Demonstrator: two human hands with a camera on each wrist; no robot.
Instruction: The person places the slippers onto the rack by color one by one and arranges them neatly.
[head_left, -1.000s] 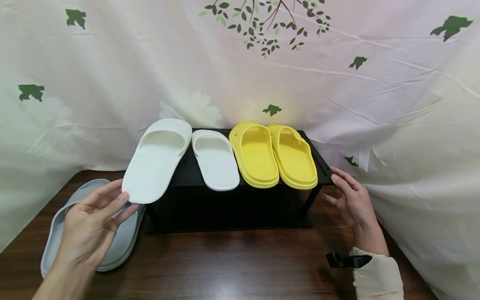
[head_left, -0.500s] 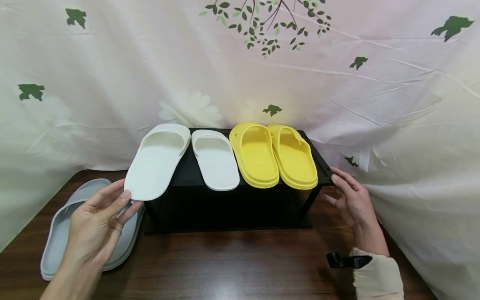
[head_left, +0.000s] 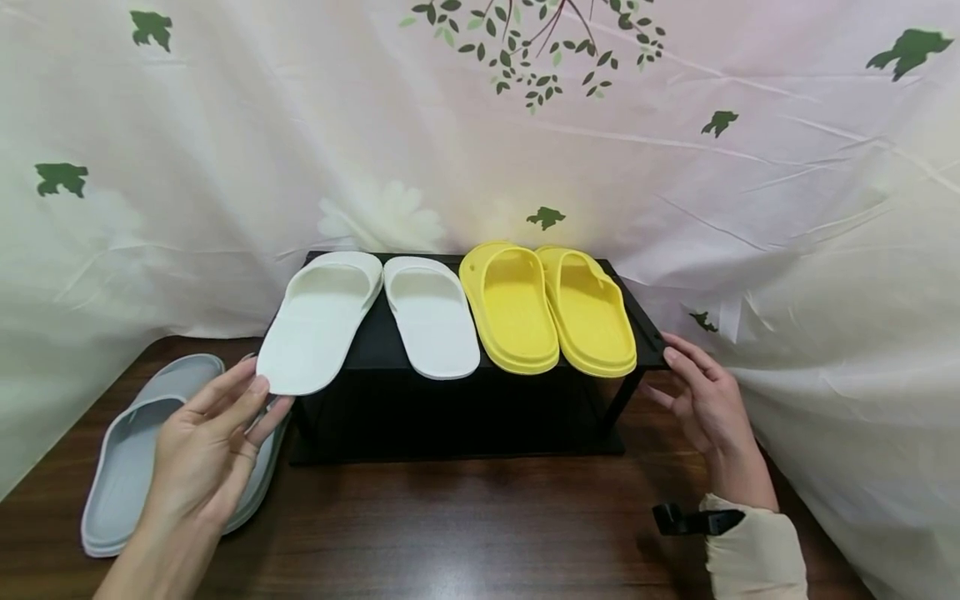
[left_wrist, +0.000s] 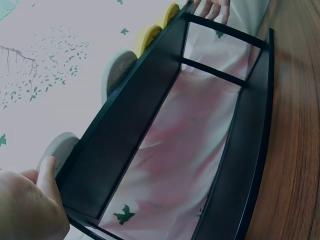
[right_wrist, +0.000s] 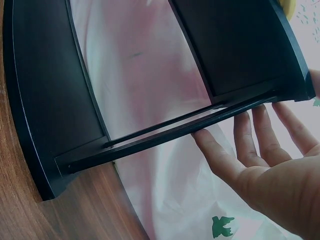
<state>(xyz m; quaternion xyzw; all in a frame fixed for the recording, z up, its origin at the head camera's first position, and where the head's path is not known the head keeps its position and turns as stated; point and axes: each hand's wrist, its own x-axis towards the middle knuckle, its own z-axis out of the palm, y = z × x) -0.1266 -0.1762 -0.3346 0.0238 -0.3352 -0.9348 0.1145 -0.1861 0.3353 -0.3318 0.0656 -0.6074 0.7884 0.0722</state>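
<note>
A white slipper (head_left: 318,325) lies toe-back on the left end of the black shoe rack's top shelf (head_left: 367,350). My left hand (head_left: 213,442) pinches its heel end, thumb on the near edge; the left wrist view shows the thumb (left_wrist: 48,175) against the slipper's side. Right beside it sits the other white slipper (head_left: 435,325), then a yellow pair (head_left: 551,312). At the rack's right end, my right hand (head_left: 708,404) touches the top corner. In the right wrist view its outstretched fingers (right_wrist: 267,132) press the end bar from outside.
A grey pair of slippers (head_left: 123,483) rests on the dark wooden table (head_left: 465,525) left of the rack, partly behind my left arm. Below is the rack's lower shelf (head_left: 457,433). A printed cloth (head_left: 270,150) hangs behind and around the sides.
My left hand has lowered the white slipper and moved it slightly right, onto the shelf's left end; more of the shelf's corner shows now. The right hand stays where it was.
</note>
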